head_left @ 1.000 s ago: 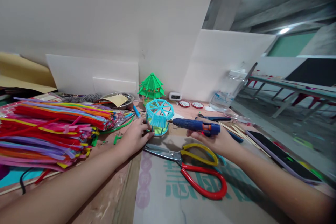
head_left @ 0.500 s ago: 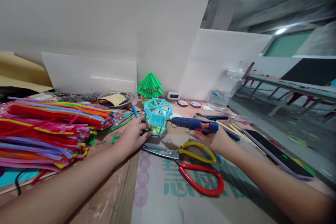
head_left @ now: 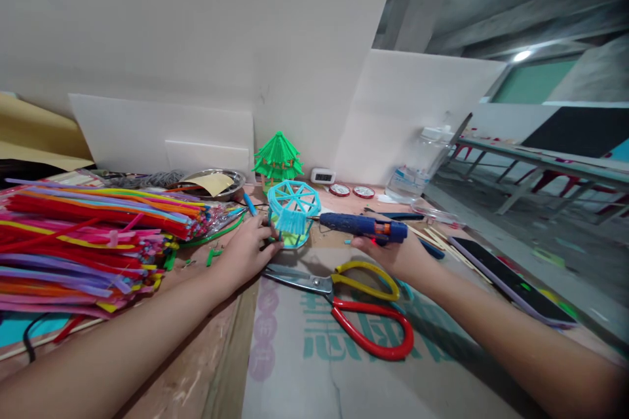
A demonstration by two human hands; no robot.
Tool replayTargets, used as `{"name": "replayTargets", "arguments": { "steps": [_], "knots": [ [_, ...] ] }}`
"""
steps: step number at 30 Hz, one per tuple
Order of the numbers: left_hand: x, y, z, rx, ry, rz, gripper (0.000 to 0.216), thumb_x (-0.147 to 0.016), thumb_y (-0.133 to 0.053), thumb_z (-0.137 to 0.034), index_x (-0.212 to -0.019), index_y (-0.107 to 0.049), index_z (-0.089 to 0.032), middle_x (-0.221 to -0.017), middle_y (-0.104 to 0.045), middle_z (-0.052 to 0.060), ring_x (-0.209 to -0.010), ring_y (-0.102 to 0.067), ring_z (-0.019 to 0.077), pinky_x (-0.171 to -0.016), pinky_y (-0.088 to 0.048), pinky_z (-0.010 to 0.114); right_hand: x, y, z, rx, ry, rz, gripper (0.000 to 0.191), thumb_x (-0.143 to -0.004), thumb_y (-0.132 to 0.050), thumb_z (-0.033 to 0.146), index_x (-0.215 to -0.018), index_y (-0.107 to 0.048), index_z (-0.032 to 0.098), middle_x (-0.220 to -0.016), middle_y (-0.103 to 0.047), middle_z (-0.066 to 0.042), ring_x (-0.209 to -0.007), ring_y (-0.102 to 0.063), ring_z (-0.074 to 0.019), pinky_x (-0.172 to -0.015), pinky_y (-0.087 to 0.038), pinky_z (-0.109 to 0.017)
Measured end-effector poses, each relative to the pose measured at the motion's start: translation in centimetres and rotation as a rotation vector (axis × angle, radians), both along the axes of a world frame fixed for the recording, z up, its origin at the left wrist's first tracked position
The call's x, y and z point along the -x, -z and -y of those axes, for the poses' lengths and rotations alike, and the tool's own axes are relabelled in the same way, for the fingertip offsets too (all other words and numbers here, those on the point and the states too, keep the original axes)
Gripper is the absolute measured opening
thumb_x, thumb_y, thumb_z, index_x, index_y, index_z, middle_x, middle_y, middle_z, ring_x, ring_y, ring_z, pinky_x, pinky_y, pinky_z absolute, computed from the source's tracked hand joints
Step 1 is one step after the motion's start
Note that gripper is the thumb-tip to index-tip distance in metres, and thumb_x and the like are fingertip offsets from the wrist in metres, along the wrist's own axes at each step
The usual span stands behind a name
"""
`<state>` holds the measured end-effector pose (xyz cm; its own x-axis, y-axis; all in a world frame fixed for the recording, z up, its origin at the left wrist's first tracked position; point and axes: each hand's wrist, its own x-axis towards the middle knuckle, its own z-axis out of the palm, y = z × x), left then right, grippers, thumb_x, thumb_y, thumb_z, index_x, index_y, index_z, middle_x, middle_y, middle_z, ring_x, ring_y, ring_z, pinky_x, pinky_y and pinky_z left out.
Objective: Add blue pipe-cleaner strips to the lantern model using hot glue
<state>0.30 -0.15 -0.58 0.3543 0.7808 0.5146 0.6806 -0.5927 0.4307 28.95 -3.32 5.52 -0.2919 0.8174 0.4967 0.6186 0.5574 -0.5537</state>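
Left hand (head_left: pixel 244 251) pinches the base of the cyan lantern frame (head_left: pixel 291 211), fingers closed round its lower rim. Frame stands mid-bench, just in front of the green pagoda model (head_left: pixel 278 158) near the back edge. Right hand (head_left: pixel 393 255) is wrapped shut on the blue glue gun (head_left: pixel 363 226), nozzle aimed at the frame's right side, very near or touching (can't tell which). Frame looks feather-light, springy, easily crushed; best held low at the base ring, not by the fringe or thin spokes. Scissors (head_left: pixel 354 304) lie toward the near edge, pipe cleaner stack (head_left: pixel 88 236) at the left edge.
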Motion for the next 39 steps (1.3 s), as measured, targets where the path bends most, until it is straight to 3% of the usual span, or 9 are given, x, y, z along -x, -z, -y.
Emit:
{"name": "replayTargets", "arguments": {
  "steps": [8, 13, 20, 28, 34, 39],
  "knots": [
    [0.1, 0.2, -0.3, -0.028, 0.029, 0.019, 0.013, -0.087, -0.064, -0.028, -0.081, -0.07, -0.018, -0.099, -0.061, 0.008, -0.096, -0.059, 0.0235, -0.087, -0.05, 0.036, 0.3, -0.2, 0.0, -0.024, 0.005, -0.013, 0.033, -0.081, -0.066, 0.055, -0.072, -0.057, 0.024, -0.067, -0.068, -0.002, -0.064, -0.066, -0.0215, -0.061, -0.058, -0.035],
    [0.1, 0.4, -0.4, -0.031, 0.045, 0.021, 0.015, -0.089, -0.063, -0.028, -0.08, -0.07, -0.017, -0.099, -0.06, 0.008, -0.097, -0.059, 0.0239, -0.087, -0.048, 0.037, 0.6, -1.0, 0.7, 0.055, -0.033, -0.074, 0.035, -0.081, -0.066, 0.056, -0.071, -0.058, 0.024, -0.068, -0.07, -0.003, -0.065, -0.069, -0.0217, -0.063, -0.06, -0.034],
    [0.1, 0.2, -0.3, -0.03, 0.032, 0.004, 0.016, -0.088, -0.064, -0.03, -0.078, -0.07, -0.018, -0.099, -0.061, 0.008, -0.096, -0.059, 0.0235, -0.087, -0.049, 0.036, 0.5, -1.5, 1.0, 0.129, -0.096, -0.125, 0.039, -0.079, -0.07, 0.059, -0.082, -0.067, 0.02, -0.084, -0.078, -0.008, -0.081, -0.074, -0.0249, -0.075, -0.062, -0.036],
    [0.0, 0.2, -0.2, -0.033, 0.02, -0.001, 0.015, -0.087, -0.064, -0.029, -0.08, -0.071, -0.018, -0.099, -0.063, 0.008, -0.097, -0.06, 0.0241, -0.086, -0.05, 0.035, 0.2, -0.8, 0.9, 0.087, -0.043, -0.092, 0.036, -0.081, -0.067, 0.058, -0.079, -0.062, 0.022, -0.074, -0.072, -0.005, -0.07, -0.069, -0.0227, -0.066, -0.06, -0.034],
    [0.1, 0.4, -0.3, -0.036, 0.026, 0.01, 0.016, -0.088, -0.064, -0.029, -0.08, -0.071, -0.017, -0.1, -0.061, 0.009, -0.098, -0.06, 0.0247, -0.087, -0.049, 0.037, 0.2, -0.6, 0.6, 0.014, -0.068, -0.063, 0.028, -0.085, -0.065, 0.048, -0.094, -0.06, 0.022, -0.086, -0.069, -0.005, -0.075, -0.066, -0.0203, -0.069, -0.057, -0.032],
    [0.1, 0.4, -0.3, -0.039, 0.038, 0.01, 0.016, -0.089, -0.064, -0.028, -0.08, -0.07, -0.017, -0.101, -0.061, 0.009, -0.098, -0.059, 0.025, -0.088, -0.048, 0.038, 0.2, -0.7, 0.5, -0.008, -0.075, -0.033, 0.027, -0.086, -0.065, 0.048, -0.091, -0.057, 0.022, -0.082, -0.065, -0.003, -0.073, -0.064, -0.0191, -0.069, -0.055, -0.031]
  ]
}}
